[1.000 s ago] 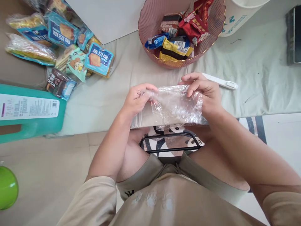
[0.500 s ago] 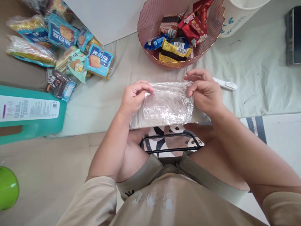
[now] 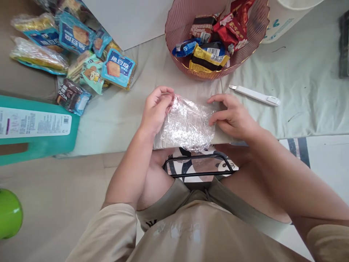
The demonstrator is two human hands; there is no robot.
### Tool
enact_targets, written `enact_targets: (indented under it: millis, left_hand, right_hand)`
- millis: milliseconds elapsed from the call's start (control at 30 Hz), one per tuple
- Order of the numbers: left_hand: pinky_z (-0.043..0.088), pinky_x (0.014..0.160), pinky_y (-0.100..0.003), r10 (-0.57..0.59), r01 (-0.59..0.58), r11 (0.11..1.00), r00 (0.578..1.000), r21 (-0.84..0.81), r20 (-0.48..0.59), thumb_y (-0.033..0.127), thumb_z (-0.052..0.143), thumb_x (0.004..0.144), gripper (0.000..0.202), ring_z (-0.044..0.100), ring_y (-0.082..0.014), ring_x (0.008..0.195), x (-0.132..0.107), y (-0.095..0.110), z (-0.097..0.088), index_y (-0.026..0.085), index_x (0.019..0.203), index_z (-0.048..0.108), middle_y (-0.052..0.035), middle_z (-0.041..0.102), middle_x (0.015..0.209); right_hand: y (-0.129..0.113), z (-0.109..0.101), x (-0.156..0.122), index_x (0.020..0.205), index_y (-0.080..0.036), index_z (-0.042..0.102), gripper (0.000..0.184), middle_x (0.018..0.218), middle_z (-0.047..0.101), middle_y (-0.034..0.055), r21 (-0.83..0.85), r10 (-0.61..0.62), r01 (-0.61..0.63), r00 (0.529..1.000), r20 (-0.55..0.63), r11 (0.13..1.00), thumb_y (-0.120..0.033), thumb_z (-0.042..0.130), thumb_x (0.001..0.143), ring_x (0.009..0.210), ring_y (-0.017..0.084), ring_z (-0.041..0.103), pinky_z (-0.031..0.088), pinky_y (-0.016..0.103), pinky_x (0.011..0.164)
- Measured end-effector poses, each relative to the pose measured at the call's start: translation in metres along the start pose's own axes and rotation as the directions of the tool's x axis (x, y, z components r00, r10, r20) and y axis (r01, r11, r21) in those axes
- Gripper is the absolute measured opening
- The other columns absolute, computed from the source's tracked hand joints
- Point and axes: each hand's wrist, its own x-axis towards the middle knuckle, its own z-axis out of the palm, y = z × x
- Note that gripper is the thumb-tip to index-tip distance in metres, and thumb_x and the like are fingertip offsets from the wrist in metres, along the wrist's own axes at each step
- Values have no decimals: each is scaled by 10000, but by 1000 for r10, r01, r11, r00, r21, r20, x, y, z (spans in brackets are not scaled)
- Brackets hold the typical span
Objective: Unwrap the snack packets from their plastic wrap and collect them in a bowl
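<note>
A crumpled clear plastic wrapper (image 3: pixel 188 125) lies at the near edge of the pale green cloth-covered table (image 3: pixel 300 83). My left hand (image 3: pixel 156 109) pinches its upper left corner with curled fingers. My right hand (image 3: pixel 231 116) rests on the wrapper's right side, fingers stretched and pressing it down. Both forearms reach in from below.
A pink ribbed bowl (image 3: pixel 177 29) of wrapped snacks stands behind the hands. A white utility knife (image 3: pixel 255 95) lies to the right. Several snack packets (image 3: pixel 81 58) are spread at the left, beside a teal stool (image 3: pixel 38 127). A green ball (image 3: pixel 9 214) sits low left.
The wrapper was held up and stretched between both hands; now it is folded narrower and pressed on the table. My right hand moved left and down and opened flat on it.
</note>
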Motion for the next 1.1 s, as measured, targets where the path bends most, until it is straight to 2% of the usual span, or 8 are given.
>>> enact_targets:
  millis: [133, 267, 400, 467, 567, 667, 933, 1100]
  left_hand:
    - [627, 861, -315, -12, 22, 998, 988, -62, 154, 438, 695, 896, 377, 770, -184, 974, -3, 3, -4, 263, 1206, 571, -59, 738, 1152]
    - [628, 852, -309, 65, -65, 998, 969, -6, 240, 220, 871, 710, 715, 774, -194, 1007, -2, -3, -5, 317, 1334, 536, -63, 693, 1281]
    - [640, 792, -278, 66, -60, 998, 959, -31, 275, 133, 828, 736, 670, 777, -183, 999, -6, -1, 0, 332, 1322, 574, -51, 688, 1273]
    - [644, 771, -260, 84, -82, 996, 943, -19, 322, 118, 821, 732, 636, 785, -175, 968, -10, 3, 5, 328, 1292, 602, -39, 701, 1246]
    - [640, 743, -237, 122, -146, 989, 924, 38, 362, 129, 814, 736, 577, 797, -174, 936, -16, 11, 13, 322, 1248, 633, -23, 722, 1210]
    - [647, 756, -260, 126, -143, 989, 927, 23, 352, 183, 830, 740, 565, 803, -199, 966, -17, 16, 16, 319, 1253, 633, -27, 735, 1232]
    - [611, 609, -243, -211, 186, 977, 838, 101, 503, 215, 838, 721, 316, 779, -179, 735, -11, 17, 11, 167, 1010, 719, -75, 817, 906]
    - [516, 499, -186, -142, 123, 988, 955, 89, 260, 175, 773, 721, 116, 671, -106, 536, -7, 19, 10, 153, 818, 715, -17, 739, 656]
  right_hand:
    - [-5, -2, 0, 892, -252, 833, 282, 1408, 610, 98, 12, -61, 60, 995, 80, 998, -188, 570, 810, 1299, 372, 560, 406, 626, 1104]
    - [-12, -6, 2, 806, -244, 812, 243, 1397, 638, 98, 127, -65, 62, 998, 18, 990, -357, 622, 907, 1308, 372, 570, 384, 636, 1144]
    - [-15, -12, 9, 917, -275, 773, 138, 1261, 706, 78, 354, 249, -179, 955, -163, 918, -378, 681, 918, 1194, 288, 665, 502, 507, 1101]
    - [-17, -15, 15, 1048, -301, 732, 221, 1213, 722, 58, 524, 398, -297, 913, -88, 798, -415, 754, 860, 1116, 256, 697, 555, 451, 1042]
    - [-25, -19, 22, 1038, -269, 695, 379, 1082, 744, 37, 587, 378, -417, 905, 196, 694, -434, 852, 736, 920, 210, 706, 601, 373, 868]
    - [-32, -22, 24, 791, -216, 671, 208, 710, 662, -15, 404, 359, -486, 865, 352, 775, -385, 792, 791, 629, 135, 577, 488, 286, 600]
    - [-25, -17, 16, 785, -240, 691, 146, 590, 607, -30, 433, 488, -550, 835, 255, 714, -339, 768, 859, 543, 137, 554, 387, 291, 512]
    - [-23, -24, 12, 788, -240, 691, 109, 545, 581, -45, 434, 540, -582, 810, 228, 688, -285, 735, 877, 477, 113, 506, 362, 280, 467]
